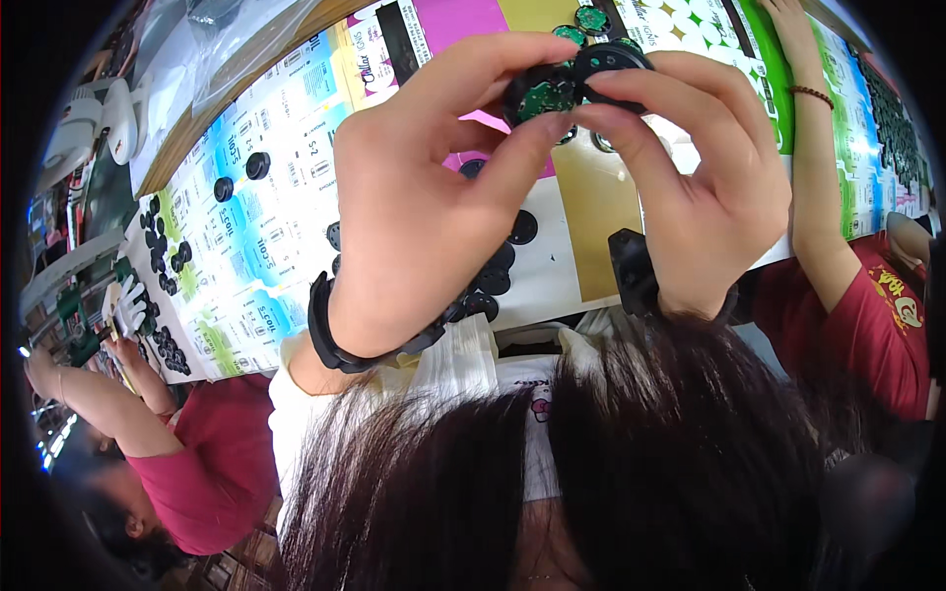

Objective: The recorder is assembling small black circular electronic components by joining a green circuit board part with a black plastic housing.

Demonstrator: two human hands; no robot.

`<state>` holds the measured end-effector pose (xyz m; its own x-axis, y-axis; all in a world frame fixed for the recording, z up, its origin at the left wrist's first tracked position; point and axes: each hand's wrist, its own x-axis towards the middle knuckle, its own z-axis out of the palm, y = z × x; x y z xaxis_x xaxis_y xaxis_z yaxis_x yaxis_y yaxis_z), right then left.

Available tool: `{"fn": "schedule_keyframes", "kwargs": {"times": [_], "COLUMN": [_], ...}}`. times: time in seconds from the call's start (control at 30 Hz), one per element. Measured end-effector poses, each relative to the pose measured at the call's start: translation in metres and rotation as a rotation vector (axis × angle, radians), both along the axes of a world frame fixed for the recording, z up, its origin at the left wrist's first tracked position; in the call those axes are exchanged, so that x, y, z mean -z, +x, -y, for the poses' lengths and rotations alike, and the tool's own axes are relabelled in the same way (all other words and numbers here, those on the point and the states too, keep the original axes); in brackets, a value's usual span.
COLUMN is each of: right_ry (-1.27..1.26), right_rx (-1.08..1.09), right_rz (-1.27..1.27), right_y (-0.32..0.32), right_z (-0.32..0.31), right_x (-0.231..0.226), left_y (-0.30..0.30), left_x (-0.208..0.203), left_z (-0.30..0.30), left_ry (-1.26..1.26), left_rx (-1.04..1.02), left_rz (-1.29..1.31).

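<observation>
Left hand (424, 192): pinches green-faced part (547, 98).
Right hand (705, 167): grips black round part (599, 59).
Progress: handling appears unfinished; green boards (592, 20) lie far.

The circuit board (548, 98) is green, the round casing (606, 57) black, the tabletop (593, 231) patched magenta and gold.
</observation>
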<state>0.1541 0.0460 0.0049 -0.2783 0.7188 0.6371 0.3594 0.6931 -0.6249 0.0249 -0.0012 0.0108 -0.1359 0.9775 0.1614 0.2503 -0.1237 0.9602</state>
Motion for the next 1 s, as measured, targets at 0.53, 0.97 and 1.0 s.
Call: {"fn": "schedule_keyframes", "kwargs": {"times": [0.53, 0.97, 1.0], "right_ry": [0.01, -0.685, -0.638], "right_rx": [-0.068, -0.29, -0.268], "right_rz": [0.088, -0.335, -0.299], "right_y": [0.018, 0.028, 0.028], "right_z": [0.0, 0.002, 0.001], "right_x": [0.001, 0.013, 0.016], "left_y": [0.008, 0.01, 0.011], "left_x": [0.001, 0.017, 0.02], "left_z": [0.002, -0.004, -0.003], "left_ry": [0.026, -0.154, -0.157], "left_rx": [-0.057, -0.055, -0.024], "left_rz": [-0.065, 0.241, 0.315]}}
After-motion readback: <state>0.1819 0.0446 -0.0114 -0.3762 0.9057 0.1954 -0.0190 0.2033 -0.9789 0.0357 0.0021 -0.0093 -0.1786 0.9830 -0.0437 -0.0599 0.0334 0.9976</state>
